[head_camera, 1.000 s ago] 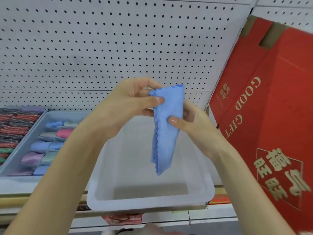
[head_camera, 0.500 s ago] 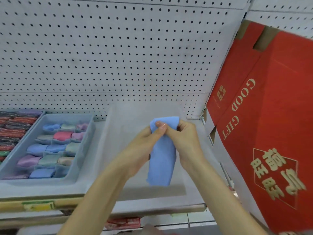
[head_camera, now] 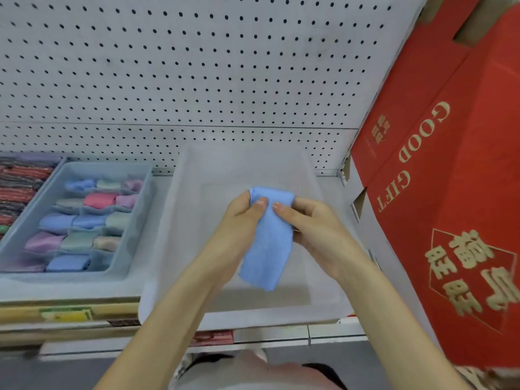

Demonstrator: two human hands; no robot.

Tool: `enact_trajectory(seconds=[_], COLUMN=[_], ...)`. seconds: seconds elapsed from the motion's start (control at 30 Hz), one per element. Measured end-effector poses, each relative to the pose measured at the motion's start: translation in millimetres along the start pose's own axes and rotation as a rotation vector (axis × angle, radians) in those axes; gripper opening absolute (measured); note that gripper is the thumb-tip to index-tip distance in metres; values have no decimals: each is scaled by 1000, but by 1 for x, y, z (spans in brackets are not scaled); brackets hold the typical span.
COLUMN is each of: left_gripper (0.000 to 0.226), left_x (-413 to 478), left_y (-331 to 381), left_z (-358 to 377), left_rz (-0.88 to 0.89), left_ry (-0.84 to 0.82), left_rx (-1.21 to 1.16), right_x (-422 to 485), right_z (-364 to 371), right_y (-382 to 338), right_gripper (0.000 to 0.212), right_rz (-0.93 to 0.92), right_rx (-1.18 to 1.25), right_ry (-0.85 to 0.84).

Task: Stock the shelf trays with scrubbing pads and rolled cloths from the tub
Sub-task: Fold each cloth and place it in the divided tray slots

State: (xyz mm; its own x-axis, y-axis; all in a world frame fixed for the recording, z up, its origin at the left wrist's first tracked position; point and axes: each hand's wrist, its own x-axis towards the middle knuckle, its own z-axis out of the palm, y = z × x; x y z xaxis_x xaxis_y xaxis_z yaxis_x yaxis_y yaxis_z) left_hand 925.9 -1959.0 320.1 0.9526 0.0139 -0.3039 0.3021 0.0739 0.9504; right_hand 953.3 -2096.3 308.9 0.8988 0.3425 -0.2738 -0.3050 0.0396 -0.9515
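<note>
A light blue cloth (head_camera: 267,243) hangs folded over the white tub (head_camera: 197,277), its top edge rolled over. My left hand (head_camera: 239,220) pinches the cloth's upper left with thumb and curled fingers. My right hand (head_camera: 312,229) grips its upper right side, thumb on the front. The tub's floor looks bare under the cloth. To the left stands a grey divided tray (head_camera: 135,220) filled with rolled cloths (head_camera: 84,220) in blue, pink, green and purple.
At the far left a tray of dark striped pads (head_camera: 19,187) shows partly. A white pegboard (head_camera: 197,66) backs the shelf. A big red gift carton (head_camera: 450,192) leans at the right, close to the tub. The shelf's front edge carries a yellow label (head_camera: 67,315).
Both hands have come down from in front of the pegboard to over the tub. The cloth's top has been folded and rolled down, so it hangs shorter.
</note>
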Motion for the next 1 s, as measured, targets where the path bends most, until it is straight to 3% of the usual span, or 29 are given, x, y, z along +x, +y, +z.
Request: enact_trajectory(seconds=[0.13, 0.27, 0.47, 0.6, 0.67, 0.77, 0.87, 1.0], left_gripper=[23, 24, 18, 31, 46, 48, 38, 10], left_x=[4, 7, 22, 20, 16, 12, 12, 10], left_y=[-5, -3, 17, 47, 59, 71, 76, 73], left_z=[-1, -12, -36, -42, -42, -37, -30, -21], left_rz=[-4, 23, 193, 357, 482, 634, 732, 718], left_ry=[9, -93, -99, -182, -199, -154, -101, -56], left_rx=[-53, -87, 36, -14, 22, 55, 28, 0], right_x=[2, 6, 14, 14, 7, 2, 5, 0], right_z=[-3, -3, -6, -8, -12, -17, -17, -9], right_y=[5, -1, -13, -42, -59, -78, -83, -85], right_gripper=[15, 13, 24, 43, 44, 40, 43, 43], right_rz=[-57, -108, -175, -457, -702, -1016, -1059, -999], right_rx=[-59, -79, 16, -49, -247, -646, -683, -513], right_ry=[75, 101, -12, -82, -87, -17, 72, 74])
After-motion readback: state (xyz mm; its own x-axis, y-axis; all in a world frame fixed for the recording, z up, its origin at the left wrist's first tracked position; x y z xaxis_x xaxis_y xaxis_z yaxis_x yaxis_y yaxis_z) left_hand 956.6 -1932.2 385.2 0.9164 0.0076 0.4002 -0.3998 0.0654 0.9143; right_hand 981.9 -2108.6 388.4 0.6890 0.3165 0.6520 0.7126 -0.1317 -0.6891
